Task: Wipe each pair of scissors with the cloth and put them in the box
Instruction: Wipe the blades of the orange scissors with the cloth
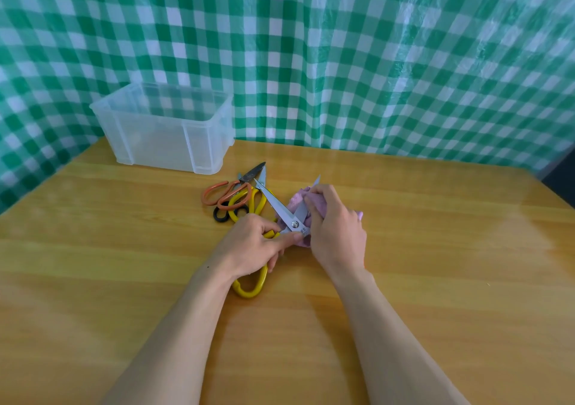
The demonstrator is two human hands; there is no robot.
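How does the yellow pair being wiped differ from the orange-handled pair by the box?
The yellow pair has its blades spread open; the orange-handled pair looks closed. The left hand grips the yellow pair while the right hand presses the cloth on one blade; the orange-handled pair rests untouched in the pile. Both are outside the box.

Both forearms out front, my left hand (256,246) curled tight, right hand (337,227) clenched just beside it, knuckles up.

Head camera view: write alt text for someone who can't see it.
A left hand holds open yellow-handled scissors while the right hand grips a pink cloth around one blade. More scissors lie piled on the wooden table near a clear plastic box.
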